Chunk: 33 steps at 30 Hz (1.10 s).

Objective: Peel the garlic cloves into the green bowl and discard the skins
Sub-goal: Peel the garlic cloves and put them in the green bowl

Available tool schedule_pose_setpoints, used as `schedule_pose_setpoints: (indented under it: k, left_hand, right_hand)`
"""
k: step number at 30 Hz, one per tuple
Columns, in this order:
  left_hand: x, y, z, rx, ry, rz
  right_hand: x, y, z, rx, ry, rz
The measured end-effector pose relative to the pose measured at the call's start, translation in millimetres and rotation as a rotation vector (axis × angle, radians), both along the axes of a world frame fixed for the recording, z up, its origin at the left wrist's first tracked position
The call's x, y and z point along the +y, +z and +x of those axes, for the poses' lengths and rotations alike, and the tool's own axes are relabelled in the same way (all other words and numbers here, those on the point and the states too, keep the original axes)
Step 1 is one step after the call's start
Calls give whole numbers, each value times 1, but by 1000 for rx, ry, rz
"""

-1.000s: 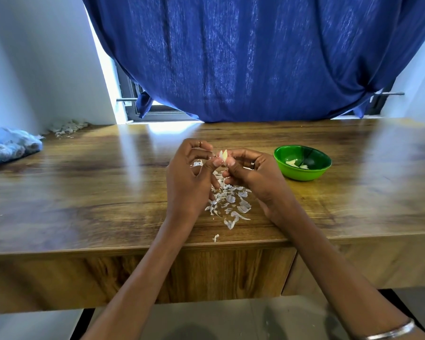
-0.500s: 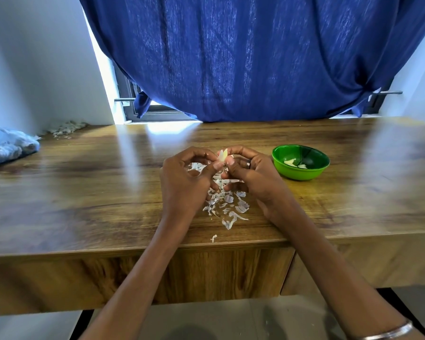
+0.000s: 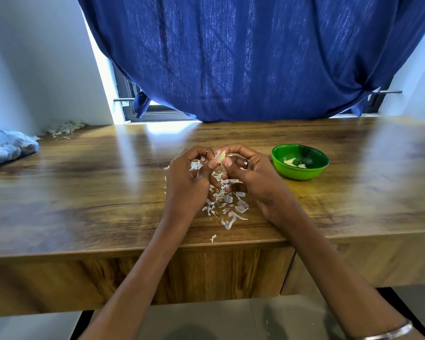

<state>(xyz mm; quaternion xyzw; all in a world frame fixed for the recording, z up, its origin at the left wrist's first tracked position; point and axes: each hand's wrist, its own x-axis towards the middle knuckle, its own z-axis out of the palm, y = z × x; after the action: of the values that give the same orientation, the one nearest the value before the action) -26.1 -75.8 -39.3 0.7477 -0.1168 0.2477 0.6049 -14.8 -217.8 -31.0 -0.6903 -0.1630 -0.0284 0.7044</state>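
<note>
The garlic clove [image 3: 219,157] sits upright between both thumbs and forefingers, raised just above the wooden table [image 3: 84,192], left of the green bowl [image 3: 300,162] and apart from it. The left hand [image 3: 190,182] pinches the clove's left side with curled fingers; the right hand [image 3: 249,175], wearing a dark ring [image 3: 245,162], pinches the right side, thumbnail set against the skin.

Compared with 1 second ago, both hands have drawn closer together and dropped slightly toward the table, the left fingers curling in further. The clove remains in the same 2-handed pinch, its pale tip showing above the thumbs. By judgement, peeling of this clove is under way and not finished: thin skin seems to cling to it, though that detail is too small to be sure of.

Below the hands lies a scatter of garlic skins [image 3: 227,204], unchanged, with 1 stray flake [image 3: 213,238] near the table's front edge. These are not yet discarded. The bowl holds about 2 or 3 peeled cloves [image 3: 291,161], so the task appears to be at an early or middle stage.

Further out, a blue plastic bag [image 3: 8,146] lies at the far left, a second heap of skins [image 3: 64,128] rests in the back corner, and a blue curtain [image 3: 243,57] hangs behind. A metal bangle [image 3: 388,333] circles the right wrist.

No brand, label or writing can be read anywhere.
</note>
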Motion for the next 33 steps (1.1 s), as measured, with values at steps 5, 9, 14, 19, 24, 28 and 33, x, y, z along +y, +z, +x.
schedule_pose_setpoints:
  k: [5,9,14,19,24,28,33]
  left_hand:
    - [-1,-3,5,35,-29,53]
    - [-2,-4,6,46,-48,49]
    - [-1,-5,6,65,-26,51]
    - [-1,-2,3,13,15,73]
    - [-1,-1,0,-29,65,58]
    - [-2,1,-3,-46,91,19]
    - [-2,1,-5,-15,103,-80]
  right_hand:
    - [0,0,0,-8,30,-16]
    - [0,-2,1,-25,3,-31]
    - [-1,-4,3,7,-25,-11]
    - [0,-5,4,17,-48,-17]
    - [1,-5,4,32,-49,-7]
    - [0,-5,4,30,-69,-20]
    - [-1,-4,3,-7,-153,-45]
